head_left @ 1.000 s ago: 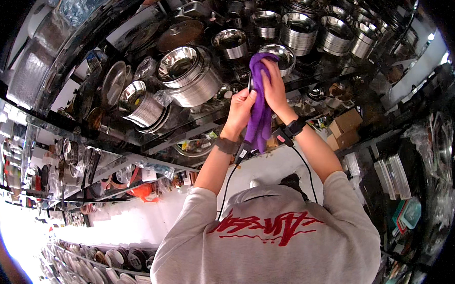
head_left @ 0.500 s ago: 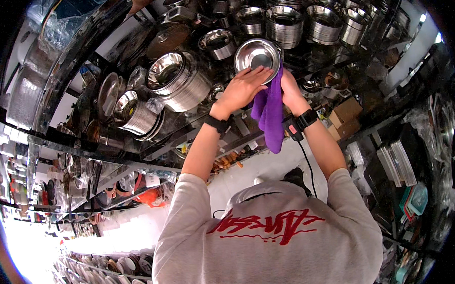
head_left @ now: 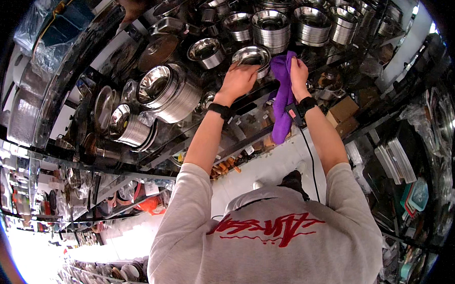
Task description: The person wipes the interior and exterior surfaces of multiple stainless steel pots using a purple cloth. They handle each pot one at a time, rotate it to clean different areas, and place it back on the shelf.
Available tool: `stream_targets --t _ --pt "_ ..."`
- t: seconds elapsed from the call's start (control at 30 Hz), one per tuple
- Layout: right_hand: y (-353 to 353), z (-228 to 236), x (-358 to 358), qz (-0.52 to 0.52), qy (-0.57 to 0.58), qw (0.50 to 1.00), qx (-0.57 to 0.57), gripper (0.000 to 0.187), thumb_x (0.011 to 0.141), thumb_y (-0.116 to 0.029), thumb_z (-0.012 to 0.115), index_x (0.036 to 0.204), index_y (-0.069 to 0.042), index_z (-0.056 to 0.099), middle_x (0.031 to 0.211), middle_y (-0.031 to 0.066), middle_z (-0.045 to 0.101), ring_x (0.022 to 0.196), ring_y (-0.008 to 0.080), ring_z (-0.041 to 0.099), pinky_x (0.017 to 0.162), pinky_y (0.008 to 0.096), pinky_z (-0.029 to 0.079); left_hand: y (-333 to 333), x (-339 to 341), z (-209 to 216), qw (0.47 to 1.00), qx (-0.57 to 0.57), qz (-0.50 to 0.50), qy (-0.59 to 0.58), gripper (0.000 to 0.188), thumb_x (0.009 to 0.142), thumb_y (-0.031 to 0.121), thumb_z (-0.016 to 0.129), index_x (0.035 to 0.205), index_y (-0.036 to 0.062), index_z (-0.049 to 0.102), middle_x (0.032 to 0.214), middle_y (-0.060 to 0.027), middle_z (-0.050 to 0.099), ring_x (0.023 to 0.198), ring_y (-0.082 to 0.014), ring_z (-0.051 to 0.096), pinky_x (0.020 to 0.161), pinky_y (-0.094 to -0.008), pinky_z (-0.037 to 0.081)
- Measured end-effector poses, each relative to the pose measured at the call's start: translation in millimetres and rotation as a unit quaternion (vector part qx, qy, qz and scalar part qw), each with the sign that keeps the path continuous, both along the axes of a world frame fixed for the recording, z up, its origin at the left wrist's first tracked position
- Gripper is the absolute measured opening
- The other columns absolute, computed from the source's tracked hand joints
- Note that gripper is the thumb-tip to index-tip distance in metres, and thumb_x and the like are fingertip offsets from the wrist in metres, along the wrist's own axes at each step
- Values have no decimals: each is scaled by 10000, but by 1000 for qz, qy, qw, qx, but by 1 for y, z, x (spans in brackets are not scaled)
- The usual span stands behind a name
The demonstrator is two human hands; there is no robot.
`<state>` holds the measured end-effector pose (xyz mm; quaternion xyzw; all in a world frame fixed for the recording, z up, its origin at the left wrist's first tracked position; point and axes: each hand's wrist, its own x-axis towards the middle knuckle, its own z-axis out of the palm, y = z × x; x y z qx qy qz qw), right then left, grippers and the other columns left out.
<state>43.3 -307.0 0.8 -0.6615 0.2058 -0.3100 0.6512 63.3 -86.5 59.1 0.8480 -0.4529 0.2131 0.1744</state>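
Note:
My left hand [head_left: 238,83] has its fingers over the near left rim of a shiny steel bowl [head_left: 256,53], which sits upright at the shelf's front, just ahead of the stacked bowls. Whether the bowl rests on another one beneath it is hidden. To the right, my right hand [head_left: 299,76] is closed on a purple cloth [head_left: 281,106]. The cloth bunches up beside the fingers, apart from the bowl, and its long end hangs down past the shelf edge.
Several stacks of steel bowls [head_left: 271,32] fill the back of the shelf [head_left: 210,122]. A tall stack of bowls [head_left: 173,96] stands at the left, near a smaller bowl [head_left: 206,53]. Cardboard boxes [head_left: 343,110] lie right of my right wrist. A black cable [head_left: 312,163] hangs from that wrist.
The bowl has gone from raised and tilted towards me to upright on the shelf. My right hand has drawn the cloth away from it to the right. My left hand has slid to its rim.

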Motion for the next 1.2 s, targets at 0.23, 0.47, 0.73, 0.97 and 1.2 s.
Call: stream_targets --t 0.23,0.47,0.73,0.97,1.2 --pt "-1 -6 -2 -38 35 969 -243 406 871 -375 531 906 14 645 852 279 615 828 444 586 731 477 460 0 5 13 996 -57 -1 61 349 866 297 558 1143 98 628 1000 -163 661 927 -347 620 838 -425 487" --pt "10 2 -7 -32 30 964 -262 367 874 -345 543 922 3 647 868 249 630 825 433 594 720 472 468 53 84 -5 943 -67 310 -105 289 859 236 597 1055 32 659 863 -193 662 796 -351 637 670 -465 532" --pt "3 -1 -6 -30 39 965 -257 360 876 -350 543 842 -3 635 764 234 621 727 429 592 642 479 451 52 69 18 931 -145 331 48 267 878 265 603 971 31 695 860 -200 663 731 -348 643 638 -450 525" --pt "-2 -6 -6 27 11 984 -176 416 884 -387 542 807 13 622 720 143 637 680 308 597 641 405 435 41 11 28 920 -314 233 -25 265 894 266 600 886 12 673 818 -169 656 687 -319 631 613 -382 493" --pt "78 17 -44 197 28 977 -82 522 875 -462 541 1031 24 652 918 171 675 855 267 636 767 359 460 55 -57 -12 945 -295 137 -48 99 802 70 676 871 6 647 875 -139 645 805 -303 636 714 -356 515"
